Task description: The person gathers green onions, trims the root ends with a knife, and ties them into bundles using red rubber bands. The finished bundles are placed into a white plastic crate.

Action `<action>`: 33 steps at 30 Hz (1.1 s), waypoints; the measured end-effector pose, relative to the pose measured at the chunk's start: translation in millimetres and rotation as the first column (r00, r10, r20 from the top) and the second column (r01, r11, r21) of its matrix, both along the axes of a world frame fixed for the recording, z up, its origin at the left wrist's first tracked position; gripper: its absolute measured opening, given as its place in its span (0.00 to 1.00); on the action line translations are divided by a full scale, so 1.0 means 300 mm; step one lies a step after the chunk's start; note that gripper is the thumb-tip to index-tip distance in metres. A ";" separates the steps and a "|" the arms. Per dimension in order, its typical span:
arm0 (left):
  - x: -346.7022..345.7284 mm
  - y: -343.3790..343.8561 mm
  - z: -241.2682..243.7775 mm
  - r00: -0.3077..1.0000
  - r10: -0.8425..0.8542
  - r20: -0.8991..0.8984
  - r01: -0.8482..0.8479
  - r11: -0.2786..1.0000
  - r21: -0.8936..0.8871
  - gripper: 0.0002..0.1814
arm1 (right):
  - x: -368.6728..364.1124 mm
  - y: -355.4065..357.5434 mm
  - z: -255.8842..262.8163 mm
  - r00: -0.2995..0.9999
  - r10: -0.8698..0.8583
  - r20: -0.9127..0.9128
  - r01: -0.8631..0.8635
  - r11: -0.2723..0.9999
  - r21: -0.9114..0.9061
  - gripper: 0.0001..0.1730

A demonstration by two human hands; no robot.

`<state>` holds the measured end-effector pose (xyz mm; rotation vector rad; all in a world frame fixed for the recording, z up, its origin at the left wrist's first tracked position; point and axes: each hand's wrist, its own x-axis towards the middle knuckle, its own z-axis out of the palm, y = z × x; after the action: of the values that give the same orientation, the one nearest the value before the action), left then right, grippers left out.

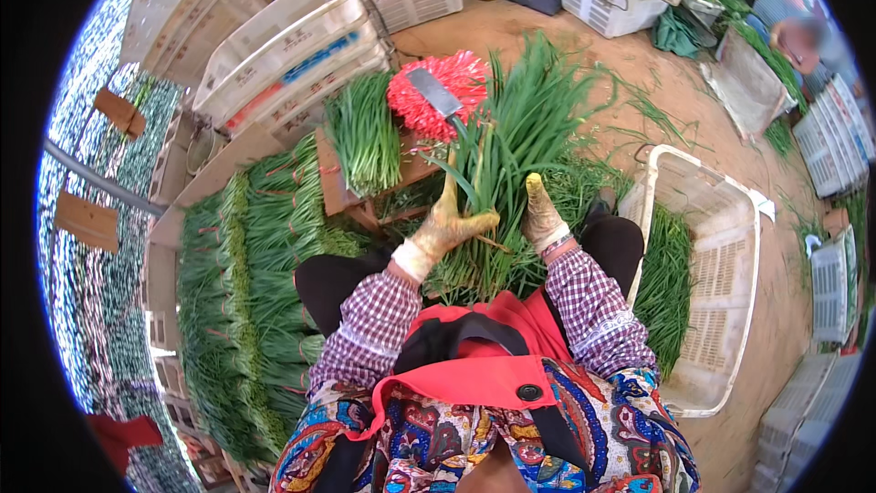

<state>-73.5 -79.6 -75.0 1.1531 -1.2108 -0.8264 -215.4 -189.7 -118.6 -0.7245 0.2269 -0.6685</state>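
Note:
My left hand, in a stained pale glove, is at the left side of a loose bunch of long green chives, its thumb across the stems. On the bunch's right, my gloved right hand points its fingers upward, with nothing visible in its grasp. The stem ends hang over my lap, some dry yellowish stalks among them. Beyond my left hand, a broad-bladed knife lies on a pile of red plastic ties. A trimmed bundle of chives rests beside it on a low wooden stool.
Tied chive bundles lie in rows at my left. A white plastic crate with loose greens stands close at my right. Stacked crates rise at front left. Scattered leaves litter the dirt floor. Another person is at far right.

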 end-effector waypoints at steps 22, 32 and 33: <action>0.181 0.041 -0.173 0.058 0.029 -0.998 0.037 0.999 0.031 0.34 | 0.281 0.076 0.172 0.831 0.129 -0.541 -0.532 0.467 -0.706 0.52; 0.217 0.235 0.133 0.618 0.532 -0.579 -0.646 0.763 0.012 0.19 | 0.120 0.205 -0.368 0.442 -0.406 -0.800 -0.328 0.756 -0.566 0.54; 0.199 0.247 0.165 0.624 0.569 -0.536 -0.660 0.750 0.027 0.17 | 0.106 0.209 -0.444 0.373 -0.391 -0.841 -0.339 0.787 -0.516 0.49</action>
<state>-13.8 -5.5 -25.4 1.0116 -0.3596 -0.4276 -183.8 -126.8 -251.9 -1.7684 1.1524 -0.2436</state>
